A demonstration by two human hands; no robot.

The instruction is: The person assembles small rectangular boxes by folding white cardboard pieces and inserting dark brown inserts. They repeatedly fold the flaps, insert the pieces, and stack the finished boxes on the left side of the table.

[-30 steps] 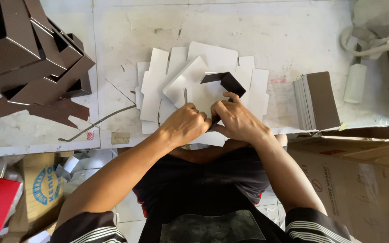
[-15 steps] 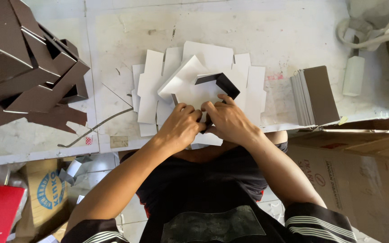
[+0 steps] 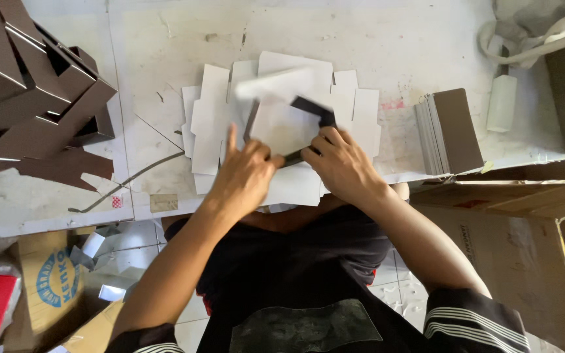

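Flat white die-cut cardboard box blank [image 3: 289,124], dark on its reverse, partly folded and motion-blurred, held above a fanned layer of similar white blanks [image 3: 207,117] on the worn white worktable [image 3: 426,39]. Heap of assembled dark brown cardboard boxes [image 3: 27,98]: far left of the blank, on the table. Open tan corrugated carton [image 3: 531,248]: lower right of the blank, beside the table's edge. Stack of flat brown-faced blanks [image 3: 449,131]: right of the held blank, well apart from it. Left hand [image 3: 246,173]: just below the blank, index finger extended, remaining fingers curled; contact with the blank cannot be told. Right hand [image 3: 341,160]: at the blank's lower right corner, fingers closed on its dark edge. The two hands lie close together.
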